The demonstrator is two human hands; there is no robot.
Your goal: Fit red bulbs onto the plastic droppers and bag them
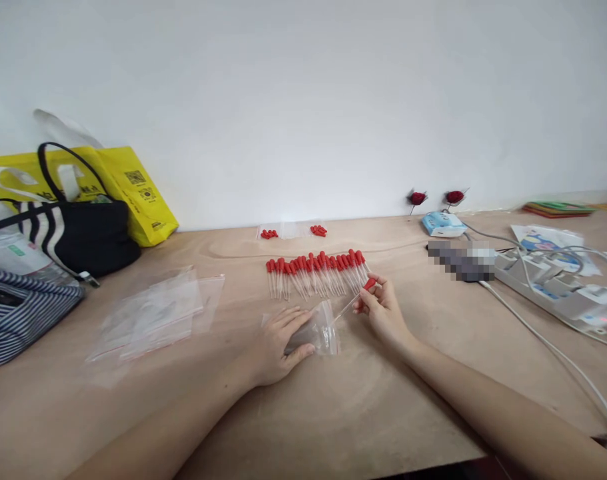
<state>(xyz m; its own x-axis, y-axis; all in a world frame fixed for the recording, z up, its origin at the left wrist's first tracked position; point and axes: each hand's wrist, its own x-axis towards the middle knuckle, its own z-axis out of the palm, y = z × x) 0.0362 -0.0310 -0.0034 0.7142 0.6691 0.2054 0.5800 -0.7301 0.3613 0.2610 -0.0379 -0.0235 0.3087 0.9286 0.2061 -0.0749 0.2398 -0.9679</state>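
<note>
My left hand rests on a small transparent zip bag, gripping it between thumb and fingers. The bag lies on the wooden table with its mouth towards the right. A glass dropper with a red rubber bulb is pinched in my right hand. Its thin tip points down and left, right at the bag's mouth; whether it is inside I cannot tell. Just beyond both hands, a row of red-bulbed droppers lies side by side, bulbs towards the wall.
Flat empty zip bags are spread at left. Near the wall lies another bag with red bulbs. A black handbag and yellow bag stand far left. At right are a tissue pack, power strip and cables.
</note>
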